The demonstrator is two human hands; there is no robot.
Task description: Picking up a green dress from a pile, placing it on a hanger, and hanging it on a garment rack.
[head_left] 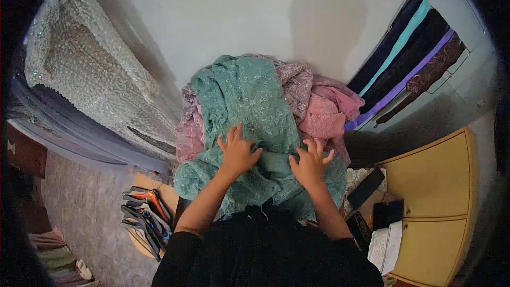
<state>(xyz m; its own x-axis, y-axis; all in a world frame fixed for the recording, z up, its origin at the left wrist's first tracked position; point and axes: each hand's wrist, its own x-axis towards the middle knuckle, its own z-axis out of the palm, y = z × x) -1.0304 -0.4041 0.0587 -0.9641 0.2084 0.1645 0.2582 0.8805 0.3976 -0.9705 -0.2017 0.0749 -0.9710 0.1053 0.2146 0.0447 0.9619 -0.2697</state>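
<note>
A green embroidered cloth (249, 95) lies spread over a heap of fabrics in front of me, its near part bunched toward my body. My left hand (237, 152) is over its middle with the fingers spread. To the right, my right hand (311, 163) hovers over or touches the same cloth, fingers apart and bent; whether either hand presses on it I cannot tell. Pink fabric (322, 119) and mauve patterned fabric (295, 84) show from under the green cloth on the right. More pink fabric (190, 141) sticks out at its left side.
A white beaded garment (101, 69) hangs at the left above grey-lilac drapery (90, 130). Several clothes hangers (146, 215) lie at the lower left. Dark, turquoise and purple cloths hang on a wall rack (406, 58) at the right. Below stands a yellow wooden cabinet (433, 180).
</note>
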